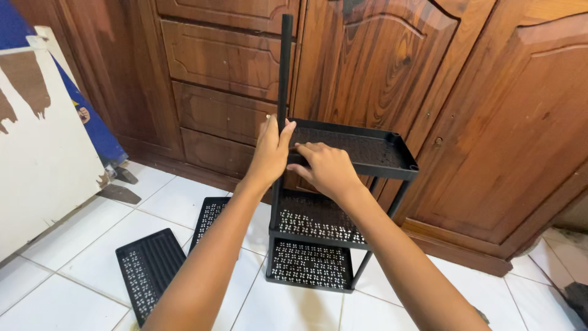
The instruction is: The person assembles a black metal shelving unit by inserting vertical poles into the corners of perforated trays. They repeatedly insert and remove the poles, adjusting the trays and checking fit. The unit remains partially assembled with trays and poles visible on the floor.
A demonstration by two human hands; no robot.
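At frame centre, the left hand (271, 149) gripped the tall black metal pole (285, 67) while the right hand (327, 167) pressed flat (fingers spread) on the black perforated top shelf (373, 147), best kept level as the pole seated straight.

1 black rack (392, 168) with 3 shelves, 1 pole (285, 67), 2 loose trays (147, 270), 2 hands (269, 153)

The left hand (271, 150) grips a black pole (285, 67) at the top tray's (373, 153) corner; the right hand (327, 168) presses that tray's front rim. The rack (312, 245) stands on white tiles (79, 257) beside two loose trays (150, 266), before wooden cabinets (490, 122).
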